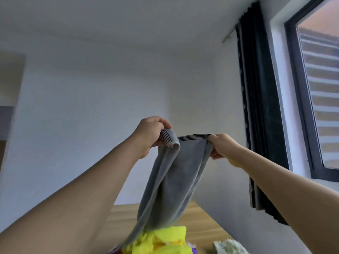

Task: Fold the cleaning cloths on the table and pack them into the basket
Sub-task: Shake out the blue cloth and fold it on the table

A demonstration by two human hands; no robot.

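A grey cloth (174, 173) with dark stripes along its top hem hangs high above the table. My left hand (149, 135) grips one top corner, which folds over its fingers. My right hand (222, 146) pinches the other top corner, and the striped hem stretches between the two hands. The cloth's lower end trails down onto a crumpled yellow cloth (161, 241) at the bottom of the view. A pale whitish cloth (229, 246) lies to the right of the yellow one. No basket is in view.
The wooden table (203, 224) shows only at the bottom, its right edge close to the white wall. A dark curtain (260, 114) and a window (319, 88) stand on the right. Something purple and red (248, 249) peeks out beside the yellow cloth.
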